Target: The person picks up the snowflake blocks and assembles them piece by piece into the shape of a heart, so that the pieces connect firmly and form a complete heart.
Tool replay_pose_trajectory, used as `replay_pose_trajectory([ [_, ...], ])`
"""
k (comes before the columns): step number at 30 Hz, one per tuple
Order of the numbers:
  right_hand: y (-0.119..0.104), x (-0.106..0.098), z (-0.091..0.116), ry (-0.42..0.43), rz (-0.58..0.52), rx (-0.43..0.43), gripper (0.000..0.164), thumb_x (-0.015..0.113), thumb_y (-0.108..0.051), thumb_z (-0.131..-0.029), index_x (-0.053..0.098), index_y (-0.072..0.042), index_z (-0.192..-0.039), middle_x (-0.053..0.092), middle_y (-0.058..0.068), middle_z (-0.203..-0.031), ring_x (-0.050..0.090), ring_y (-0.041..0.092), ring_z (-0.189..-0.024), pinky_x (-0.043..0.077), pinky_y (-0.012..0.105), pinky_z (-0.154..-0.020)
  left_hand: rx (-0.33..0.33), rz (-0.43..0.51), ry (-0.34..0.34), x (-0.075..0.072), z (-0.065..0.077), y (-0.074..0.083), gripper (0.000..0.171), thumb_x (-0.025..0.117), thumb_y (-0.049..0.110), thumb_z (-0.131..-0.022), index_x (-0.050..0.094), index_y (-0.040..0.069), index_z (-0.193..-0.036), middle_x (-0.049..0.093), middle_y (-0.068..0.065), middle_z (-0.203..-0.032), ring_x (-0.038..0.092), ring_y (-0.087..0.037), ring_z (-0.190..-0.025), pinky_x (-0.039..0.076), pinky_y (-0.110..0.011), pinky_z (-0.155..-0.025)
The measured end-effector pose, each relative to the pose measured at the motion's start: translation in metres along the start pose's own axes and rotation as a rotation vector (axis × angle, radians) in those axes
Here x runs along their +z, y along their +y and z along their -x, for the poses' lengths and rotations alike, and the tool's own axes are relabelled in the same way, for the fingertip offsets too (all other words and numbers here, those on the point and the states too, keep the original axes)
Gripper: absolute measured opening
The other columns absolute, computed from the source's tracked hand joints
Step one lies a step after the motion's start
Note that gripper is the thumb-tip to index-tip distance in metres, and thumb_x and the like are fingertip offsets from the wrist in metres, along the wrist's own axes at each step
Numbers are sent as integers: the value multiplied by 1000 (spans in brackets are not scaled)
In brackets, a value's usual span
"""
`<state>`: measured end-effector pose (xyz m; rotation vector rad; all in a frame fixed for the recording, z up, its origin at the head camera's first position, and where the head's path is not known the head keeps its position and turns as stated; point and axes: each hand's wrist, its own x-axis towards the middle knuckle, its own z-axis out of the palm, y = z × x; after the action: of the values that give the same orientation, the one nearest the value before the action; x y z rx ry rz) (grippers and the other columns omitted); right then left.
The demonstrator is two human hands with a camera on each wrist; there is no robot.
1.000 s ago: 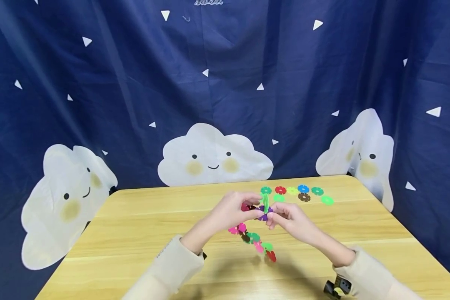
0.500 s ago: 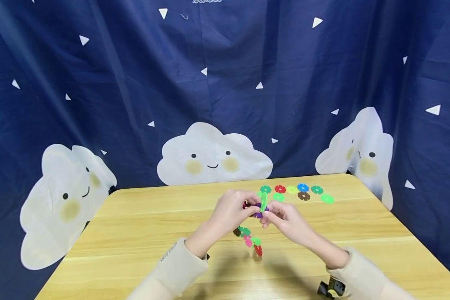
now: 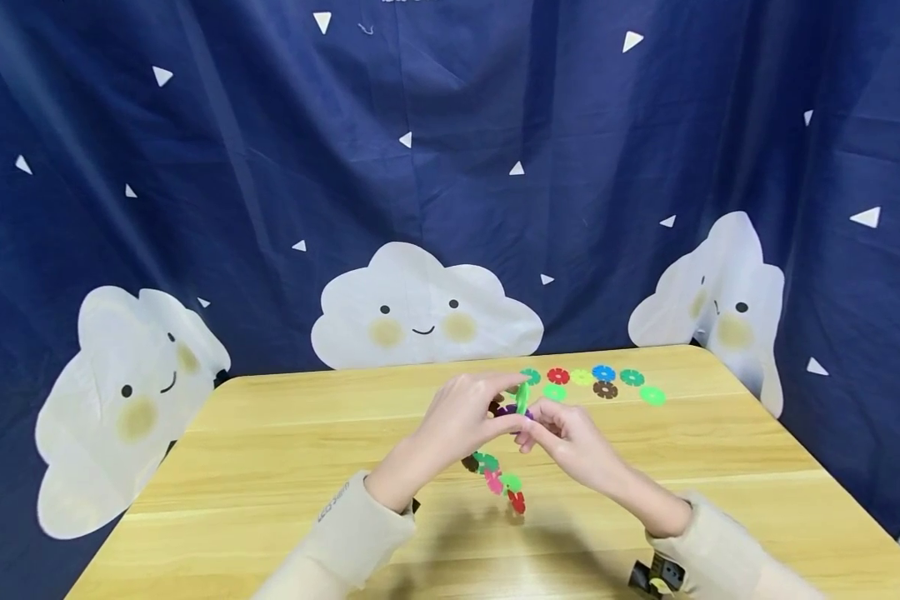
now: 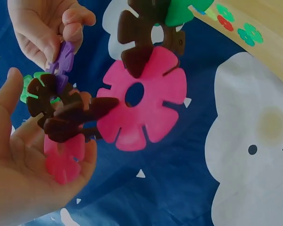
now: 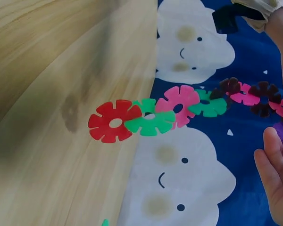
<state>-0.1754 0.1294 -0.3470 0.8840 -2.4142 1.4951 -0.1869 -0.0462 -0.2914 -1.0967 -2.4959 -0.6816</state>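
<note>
A chain of slotted flower-shaped interlocking discs hangs between the hands above the table. My left hand (image 3: 457, 412) has its thumb and index finger at opposite edges of an upright light green disc (image 3: 522, 397). My right hand (image 3: 573, 437) pinches a purple disc (image 4: 63, 65) that joins the green one, beside a dark brown disc (image 4: 42, 96). A pink disc (image 4: 65, 160) of the chain lies against my left palm and fingers. The chain trails down through a large pink disc (image 4: 141, 101) and a teal disc (image 5: 210, 104) to a red end disc (image 5: 114, 121).
Loose discs lie flat at the table's back right, among them a red disc (image 3: 558, 376), a blue disc (image 3: 603, 372), a brown disc (image 3: 605, 389) and a lime disc (image 3: 652, 395). A blue cloud-print curtain (image 3: 450, 200) hangs behind the wooden table (image 3: 285, 433).
Both hands have shifted slightly left, and the chain's hanging tail has swung left too. The left index finger now reaches over the top of the green disc.
</note>
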Motion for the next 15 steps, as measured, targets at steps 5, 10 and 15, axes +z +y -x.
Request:
replay_pose_trajectory([
  [5,0,2,0,7,-7,-11,11,54,-7,-90,59,-5,-81,64,5,-71,61,12,-63,43,21,-49,-10,20,-20,-2,-1,0,43,72,33,-76,65,13,-113,50,6,-54,38,-3,-46,23,-15,-42],
  [10,1,2,-1,3,-3,-14,11,54,-7,-91,60,-5,-81,64,9,-72,61,11,-64,43,21,-50,-28,63,-19,-2,-1,0,43,73,32,-75,65,14,-113,68,2,-73,57,-5,-57,32,-14,-43],
  [15,1,2,-1,-6,4,-23,11,54,-6,-90,59,-5,-81,63,3,-72,61,11,-65,45,22,-52,-46,74,-33,0,-1,-2,44,74,33,-74,65,14,-113,70,1,-79,61,-6,-62,36,-14,-45],
])
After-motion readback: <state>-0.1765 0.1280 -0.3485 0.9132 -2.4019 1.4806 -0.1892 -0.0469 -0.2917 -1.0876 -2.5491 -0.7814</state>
